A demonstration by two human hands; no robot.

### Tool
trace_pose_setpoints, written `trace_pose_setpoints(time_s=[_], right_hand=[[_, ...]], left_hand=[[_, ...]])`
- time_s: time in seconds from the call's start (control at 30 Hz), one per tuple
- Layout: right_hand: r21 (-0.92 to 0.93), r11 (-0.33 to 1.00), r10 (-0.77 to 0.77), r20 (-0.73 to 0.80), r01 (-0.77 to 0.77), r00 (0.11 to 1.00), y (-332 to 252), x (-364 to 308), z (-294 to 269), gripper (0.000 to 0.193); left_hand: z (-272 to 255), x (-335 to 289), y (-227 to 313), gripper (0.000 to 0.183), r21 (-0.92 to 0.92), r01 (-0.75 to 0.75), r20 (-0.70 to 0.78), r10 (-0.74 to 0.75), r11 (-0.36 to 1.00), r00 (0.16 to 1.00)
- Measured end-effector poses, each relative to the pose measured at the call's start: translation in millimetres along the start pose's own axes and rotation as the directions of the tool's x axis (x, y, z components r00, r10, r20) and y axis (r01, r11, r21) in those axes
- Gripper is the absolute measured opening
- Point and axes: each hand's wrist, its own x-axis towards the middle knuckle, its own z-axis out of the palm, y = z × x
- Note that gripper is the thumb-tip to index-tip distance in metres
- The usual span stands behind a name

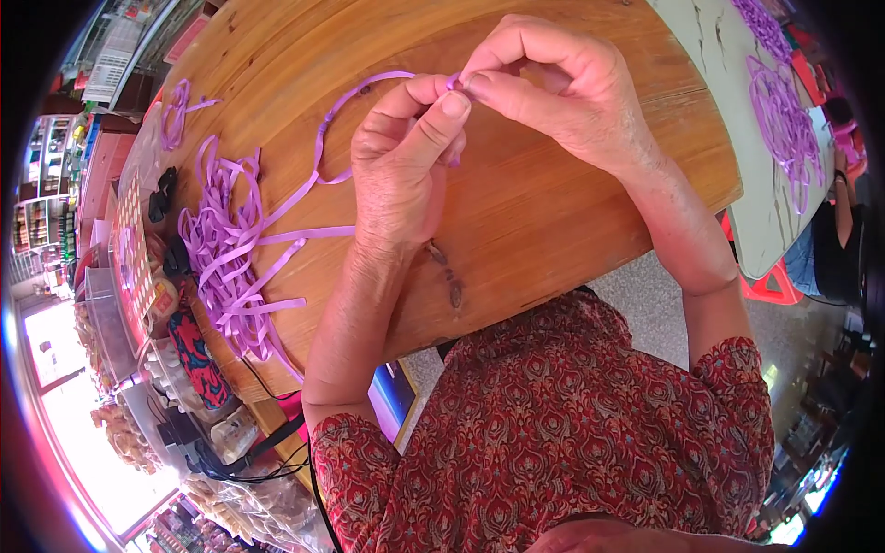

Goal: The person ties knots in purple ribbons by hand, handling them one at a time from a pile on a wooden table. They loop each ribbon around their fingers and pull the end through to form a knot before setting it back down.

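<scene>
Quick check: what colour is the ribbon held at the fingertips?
The ribbon is light purple; the head view shows it best.

One head-worn fisheye view looks steeply down, at close range, over your left hand (398,158), your right hand (573,97) and the wooden table (562,212). Your patterned shirt (553,419) fills the lower middle, nearest the lens.

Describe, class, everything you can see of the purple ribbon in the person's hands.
The ribbon is light purple, narrow and flat, with a smooth, cloth-like look. The left hand and right hand pinch it at their fingertips, above the wooden table. Beyond the left hand, a slack length curves leftward toward a tangled pile; its far end cannot be made out.
</scene>
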Motion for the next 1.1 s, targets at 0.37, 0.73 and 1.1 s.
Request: trace_pose_setpoints(time_s=[0.37,0.73,1.1], right_hand=[[0.168,0.979,0.122,-0.032,-0.115,0.992,15.0,2.0,1.3,0.016],[0.101,0.798,-0.594,-0.031,0.594,0.804,39.1,20.6,-11.2,0.02],[-0.218,0.604,-0.762,0.125,0.766,0.636,29.1,26.0,-15.3,0.008]], left_hand=[[5.8,-0.8,6.5,0.011,0.147,0.008,-0.119,0.01,0.989,0.993],[12.3,-0.9,11.6,0.009,0.174,0.014,-0.18,0.017,0.985,0.983],[10.1,-1.8,7.6,0.008,0.153,0.003,-0.126,0.017,0.988,0.992]])
